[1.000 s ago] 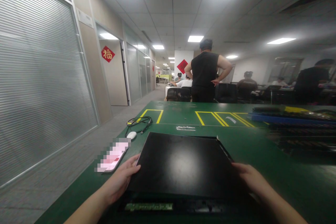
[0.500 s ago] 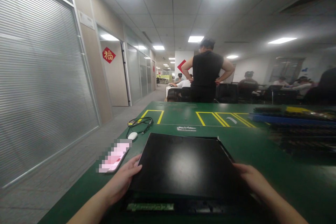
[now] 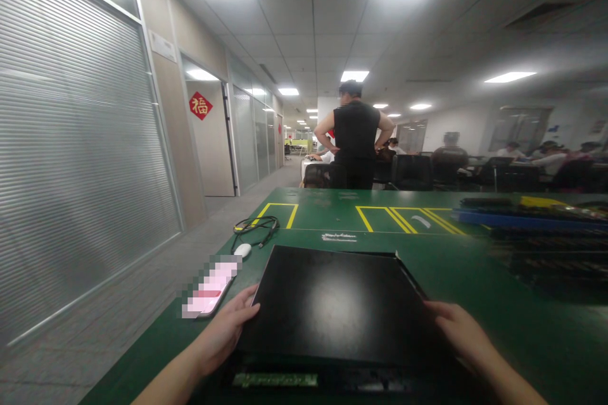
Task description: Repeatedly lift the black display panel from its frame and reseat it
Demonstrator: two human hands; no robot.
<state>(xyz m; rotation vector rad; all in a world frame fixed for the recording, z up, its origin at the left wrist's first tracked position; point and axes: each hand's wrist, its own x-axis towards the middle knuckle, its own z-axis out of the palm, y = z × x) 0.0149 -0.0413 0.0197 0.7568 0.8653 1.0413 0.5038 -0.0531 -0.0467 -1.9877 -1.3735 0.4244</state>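
Could bump the smartphone point(image 3: 212, 293) by swinging leftward. With left hand point(image 3: 227, 324) curled partly closed on one edge, holds the black display panel point(image 3: 332, 319) over the green worktop point(image 3: 327, 205), with right hand point(image 3: 458, 328) likewise opposite; may tilt it through uneven grip.

Black panel point(image 3: 332, 313) held between left hand point(image 3: 227, 326) and right hand point(image 3: 456, 332).

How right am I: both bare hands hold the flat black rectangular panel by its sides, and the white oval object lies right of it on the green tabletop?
Only the side is wrong: the head view shows the white oval object left of the flat black rectangular panel. The rest stands.
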